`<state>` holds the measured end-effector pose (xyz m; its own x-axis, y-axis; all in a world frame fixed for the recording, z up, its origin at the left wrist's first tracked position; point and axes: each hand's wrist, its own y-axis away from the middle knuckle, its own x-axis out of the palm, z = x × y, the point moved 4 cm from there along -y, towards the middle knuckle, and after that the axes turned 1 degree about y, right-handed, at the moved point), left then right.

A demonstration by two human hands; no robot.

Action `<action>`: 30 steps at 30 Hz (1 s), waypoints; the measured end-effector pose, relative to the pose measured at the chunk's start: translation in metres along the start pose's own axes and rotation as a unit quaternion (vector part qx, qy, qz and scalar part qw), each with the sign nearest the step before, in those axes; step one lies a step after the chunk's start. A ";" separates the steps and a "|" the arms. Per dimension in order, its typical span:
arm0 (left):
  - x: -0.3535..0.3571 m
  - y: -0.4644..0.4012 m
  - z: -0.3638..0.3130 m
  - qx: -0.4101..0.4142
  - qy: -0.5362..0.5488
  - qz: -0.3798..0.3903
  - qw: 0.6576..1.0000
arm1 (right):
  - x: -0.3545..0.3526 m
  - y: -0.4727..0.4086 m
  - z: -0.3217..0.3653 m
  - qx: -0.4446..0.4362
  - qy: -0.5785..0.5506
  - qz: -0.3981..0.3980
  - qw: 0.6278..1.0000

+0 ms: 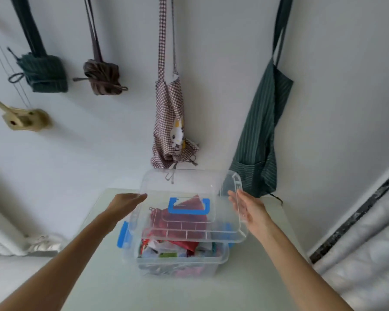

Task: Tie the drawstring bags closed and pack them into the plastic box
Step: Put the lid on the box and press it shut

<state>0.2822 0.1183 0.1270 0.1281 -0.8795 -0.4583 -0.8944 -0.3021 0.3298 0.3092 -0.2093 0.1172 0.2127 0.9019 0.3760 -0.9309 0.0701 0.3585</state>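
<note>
1. Plastic box (pixel 180 264): clear, standing on the pale table (pixel 103 277) near its middle, with a blue latch (pixel 123 234) on its left side. It is filled close to the rim.
2. Drawstring bags (pixel 177 221): red and mixed-colour fabric bundles lying inside the box, seen partly through the lid; whether each is tied cannot be told.
3. Lid (pixel 189 185): clear, with a blue handle (pixel 188 206) at its centre, held above the box and tilted, its far edge higher than its near edge.
4. Left hand (pixel 127 202): at the lid's left edge, fingers extended and only slightly bent, fingertips touching the rim.
5. Right hand (pixel 248 208): at the lid's right edge, palm turned inward, fingers nearly straight and pressed along the lid's side.
6. Wall (pixel 222 86) behind the table: a checked apron (pixel 170 122) with a cartoon cat print hangs just beyond the lid; a dark green striped apron (pixel 259 131) hangs to its right.
7. Upper left of the wall: a rolled green bundle (pixel 44 72) and a rolled brown bundle (pixel 101 77) hang by their straps.
</note>
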 end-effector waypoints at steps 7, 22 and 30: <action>-0.005 -0.026 0.060 -0.057 -0.015 -0.053 0.997 | 0.017 -0.029 -0.051 -0.019 0.233 -0.186 0.954; -0.002 -0.019 0.071 -0.099 -0.083 -0.023 0.991 | -0.001 -0.018 -0.061 -0.028 0.457 -0.167 0.873; -0.002 -0.013 0.067 -0.077 -0.248 -0.097 0.961 | 0.002 -0.015 -0.060 -0.049 0.541 -0.177 0.821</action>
<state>0.2648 0.1482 0.0684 0.0311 -0.5291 -0.8480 -0.7960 -0.5262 0.2991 0.3052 -0.1833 0.0613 0.1368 0.6645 -0.7346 -0.8981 0.3961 0.1911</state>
